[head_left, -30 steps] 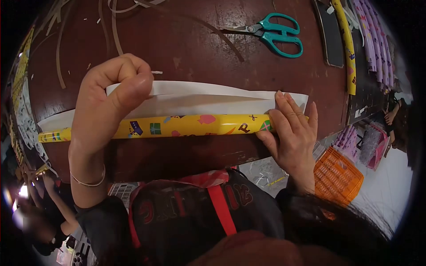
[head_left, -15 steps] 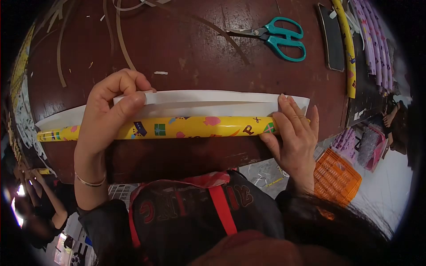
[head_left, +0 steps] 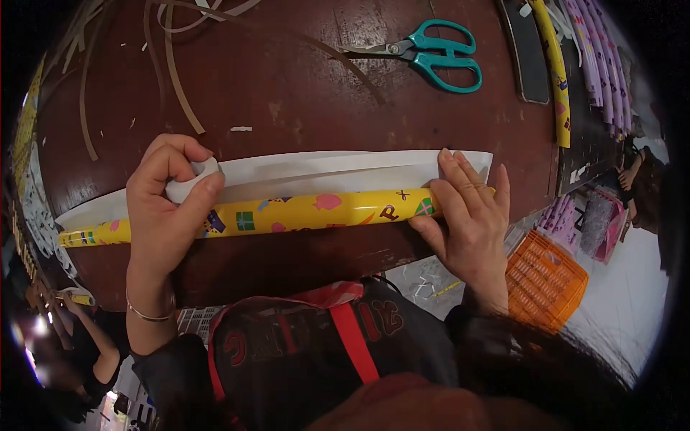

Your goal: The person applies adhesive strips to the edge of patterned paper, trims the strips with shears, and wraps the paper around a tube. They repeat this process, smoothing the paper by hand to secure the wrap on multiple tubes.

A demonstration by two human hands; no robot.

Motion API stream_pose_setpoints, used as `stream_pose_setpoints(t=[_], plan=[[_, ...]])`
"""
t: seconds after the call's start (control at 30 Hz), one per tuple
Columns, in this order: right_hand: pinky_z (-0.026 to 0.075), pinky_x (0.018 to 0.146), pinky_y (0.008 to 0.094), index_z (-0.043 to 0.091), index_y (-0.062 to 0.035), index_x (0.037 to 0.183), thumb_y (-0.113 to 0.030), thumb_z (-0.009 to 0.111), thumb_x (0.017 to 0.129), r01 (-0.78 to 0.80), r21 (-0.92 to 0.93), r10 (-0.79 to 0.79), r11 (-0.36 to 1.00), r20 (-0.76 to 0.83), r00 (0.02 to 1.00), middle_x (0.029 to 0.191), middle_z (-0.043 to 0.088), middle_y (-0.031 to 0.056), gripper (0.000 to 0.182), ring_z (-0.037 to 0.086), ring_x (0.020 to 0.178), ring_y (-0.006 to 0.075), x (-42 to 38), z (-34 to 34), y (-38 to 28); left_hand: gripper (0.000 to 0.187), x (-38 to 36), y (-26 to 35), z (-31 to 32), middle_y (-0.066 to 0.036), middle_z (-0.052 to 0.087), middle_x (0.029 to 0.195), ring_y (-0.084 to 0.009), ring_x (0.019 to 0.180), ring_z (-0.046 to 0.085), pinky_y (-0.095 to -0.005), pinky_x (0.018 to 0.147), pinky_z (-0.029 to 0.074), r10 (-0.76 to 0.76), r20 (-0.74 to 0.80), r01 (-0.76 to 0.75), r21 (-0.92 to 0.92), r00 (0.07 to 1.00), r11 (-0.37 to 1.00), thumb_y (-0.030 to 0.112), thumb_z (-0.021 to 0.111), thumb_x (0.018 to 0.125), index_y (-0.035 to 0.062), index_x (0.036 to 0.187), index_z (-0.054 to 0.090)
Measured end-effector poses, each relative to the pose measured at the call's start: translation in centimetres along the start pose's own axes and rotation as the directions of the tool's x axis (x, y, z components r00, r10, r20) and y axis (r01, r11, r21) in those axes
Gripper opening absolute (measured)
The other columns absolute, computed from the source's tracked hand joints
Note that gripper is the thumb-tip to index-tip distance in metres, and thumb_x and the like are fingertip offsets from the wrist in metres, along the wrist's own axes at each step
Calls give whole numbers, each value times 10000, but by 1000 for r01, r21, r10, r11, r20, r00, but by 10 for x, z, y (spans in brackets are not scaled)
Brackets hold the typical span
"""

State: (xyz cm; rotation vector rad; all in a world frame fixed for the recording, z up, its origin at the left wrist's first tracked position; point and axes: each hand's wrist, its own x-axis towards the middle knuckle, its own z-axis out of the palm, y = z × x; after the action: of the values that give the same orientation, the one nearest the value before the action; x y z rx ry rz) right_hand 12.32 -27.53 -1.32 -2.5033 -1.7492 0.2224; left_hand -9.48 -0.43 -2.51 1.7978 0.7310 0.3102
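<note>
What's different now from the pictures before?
The left hand has moved toward the person, closer to the yellow roll, and the white piece in its fingers now looks curled. The right hand still rests on the white sheet and the roll, and the scissors still lie on the table.

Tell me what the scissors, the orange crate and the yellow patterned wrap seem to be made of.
Scissors: smooth teal handles, probably molded plastic; gray blades with a metallic sheen, likely steel.

Orange crate: probably rigid molded plastic, given its evenly slotted walls.

Yellow patterned wrap: thin, printed and glossy, with bright highlights; coated paper or plastic film, I can't tell which.
</note>
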Motion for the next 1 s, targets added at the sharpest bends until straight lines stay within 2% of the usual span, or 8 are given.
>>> stream_pose_setpoints(t=[0.07,0.17,0.3,0.5,0.67,0.8,0.9,1.0], plan=[[244,1112,603,660,-59,1054,-483,661,879,0,-3,0,1000,-7,1000,1366,593,159,459,548,1296,322,0,0,-1,284,-1,-2,1,-77,574,979,-111,853,511,-263,778,427,49,-52,-43,104,997,994,26,713,796,45,713,443],[245,1114,600,661,-61,1048,-494,654,881,0,-6,0,1000,-11,1000,1366,594,155,464,550,1295,320,0,0,-2,281,0,-2,1,-77,573,982,-112,858,511,-262,777,427,66,-66,-56,141,996,988,22,715,802,46,718,448],[245,1117,594,662,-62,1047,-494,649,885,-1,-9,1,1000,-11,1000,1367,594,153,462,551,1294,316,0,0,-1,285,-1,-3,2,-82,576,985,-120,870,523,-266,783,433,94,-95,-78,156,991,985,37,721,815,47,722,453],[235,1123,592,663,-62,1050,-495,644,889,-4,-3,4,1000,-12,1000,1366,595,153,462,549,1297,315,0,0,-2,287,-3,-6,7,-94,592,982,-143,887,551,-279,789,447,240,-179,-206,187,954,960,57,733,829,49,732,463],[227,1129,592,664,-61,1053,-486,653,885,-6,-2,6,1000,-5,1000,1364,596,154,457,546,1300,315,0,0,-1,300,-7,-5,5,-108,596,956,-159,836,558,-276,727,450,309,-109,-255,346,945,903,41,750,807,46,724,461],[224,1131,595,665,-60,1051,-455,679,873,-22,3,22,1000,0,1000,1366,594,154,433,545,1301,314,0,0,-2,311,-6,-7,6,-111,595,940,-163,806,559,-277,687,447,306,-101,-254,352,947,901,28,759,788,44,714,458],[225,1108,630,675,-84,1016,-480,706,842,-34,15,34,999,-28,999,1333,616,144,434,568,1275,300,0,2,-3,318,-4,-8,9,-113,594,914,-170,779,559,-283,664,444,346,-85,-289,386,935,876,26,764,778,41,705,454],[224,1109,628,678,-88,1013,-480,706,842,-49,20,50,999,-20,999,1339,614,141,429,564,1278,300,1,1,-4,321,-4,-8,11,-110,598,899,-170,736,555,-285,622,436,365,-74,-305,412,928,859,25,763,776,38,696,453]])
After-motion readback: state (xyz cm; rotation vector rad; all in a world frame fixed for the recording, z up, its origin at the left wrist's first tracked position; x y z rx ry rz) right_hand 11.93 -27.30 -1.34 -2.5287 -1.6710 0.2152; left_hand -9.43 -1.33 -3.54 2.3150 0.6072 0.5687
